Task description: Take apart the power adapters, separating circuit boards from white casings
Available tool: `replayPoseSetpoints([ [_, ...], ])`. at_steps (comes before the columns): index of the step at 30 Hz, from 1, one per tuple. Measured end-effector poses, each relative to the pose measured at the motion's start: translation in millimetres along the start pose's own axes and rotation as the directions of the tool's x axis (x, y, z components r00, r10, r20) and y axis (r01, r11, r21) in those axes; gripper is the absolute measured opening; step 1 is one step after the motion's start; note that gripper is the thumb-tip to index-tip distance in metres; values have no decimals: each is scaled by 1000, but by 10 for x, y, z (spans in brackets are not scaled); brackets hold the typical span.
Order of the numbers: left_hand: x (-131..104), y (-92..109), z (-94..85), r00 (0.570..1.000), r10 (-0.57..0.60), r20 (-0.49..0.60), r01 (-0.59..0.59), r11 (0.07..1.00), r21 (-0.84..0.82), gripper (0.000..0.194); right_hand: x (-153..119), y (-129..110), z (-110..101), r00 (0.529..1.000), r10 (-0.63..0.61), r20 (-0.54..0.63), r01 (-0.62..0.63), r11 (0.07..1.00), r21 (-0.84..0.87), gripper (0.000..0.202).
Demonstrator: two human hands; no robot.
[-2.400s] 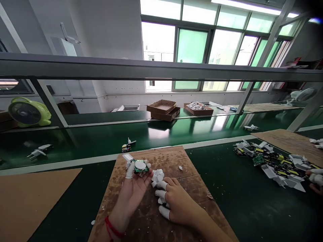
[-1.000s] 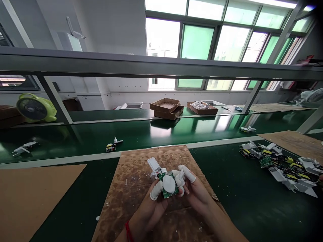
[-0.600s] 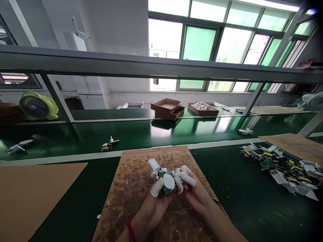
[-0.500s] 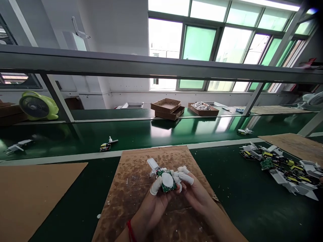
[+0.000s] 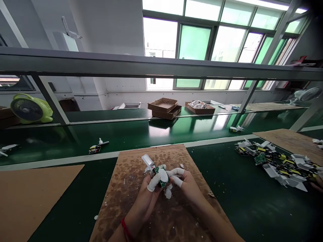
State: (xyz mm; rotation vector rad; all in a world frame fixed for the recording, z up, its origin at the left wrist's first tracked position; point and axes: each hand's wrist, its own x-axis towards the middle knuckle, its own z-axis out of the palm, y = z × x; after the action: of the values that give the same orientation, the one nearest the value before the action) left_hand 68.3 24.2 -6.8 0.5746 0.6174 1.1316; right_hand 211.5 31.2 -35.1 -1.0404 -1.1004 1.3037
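Observation:
My left hand (image 5: 150, 185) grips a green circuit board (image 5: 156, 170) with a round white pad (image 5: 163, 175) on its face. A white plastic part (image 5: 148, 160) sticks out from the board's upper left. White covers sit on my fingertips. My right hand (image 5: 185, 183) has its thumb and forefinger closed at the board's right edge, next to the pad; exactly what they pinch is partly hidden. Just under the board is a loose white scrap (image 5: 168, 192); whether it hangs or lies on the cardboard (image 5: 131, 201) beneath, I cannot tell.
At right lies a heap of boards with white parts (image 5: 280, 163), a person's hand (image 5: 318, 181) beside it. Similar assemblies (image 5: 95, 149) sit on the green belt (image 5: 126, 132). Behind stand brown trays (image 5: 164, 105), a tray of white pieces (image 5: 200, 107) and a green fan (image 5: 31, 108).
Both hands and the board have shifted slightly left in view. The white scrap, earlier by my right fingers, is now lower, beneath the board. My right fingers have moved to the board's edge.

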Motion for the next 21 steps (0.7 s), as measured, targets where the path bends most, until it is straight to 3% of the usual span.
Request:
replayPoseSetpoints([
  [3, 17, 30, -3, 1000, 19, -5, -19, 1000, 21, 44, -17, -64, 2, 999, 23, -25, -21, 998, 56, 24],
  [9, 77, 42, -52, 992, 68, -108, -63, 997, 50, 43, -7, -91, -43, 979, -13, -205, 31, 996, 87, 16],
  [16, 75, 64, -53, 990, 109, -89, -102, 992, 79, 37, -29, -201, -58, 988, 141, -61, -119, 954, 274, 26],
  [21, 42, 125, -31, 982, 140, -129, -127, 987, 102, 27, -9, -149, -45, 982, 86, -167, -65, 990, 126, 18],
])
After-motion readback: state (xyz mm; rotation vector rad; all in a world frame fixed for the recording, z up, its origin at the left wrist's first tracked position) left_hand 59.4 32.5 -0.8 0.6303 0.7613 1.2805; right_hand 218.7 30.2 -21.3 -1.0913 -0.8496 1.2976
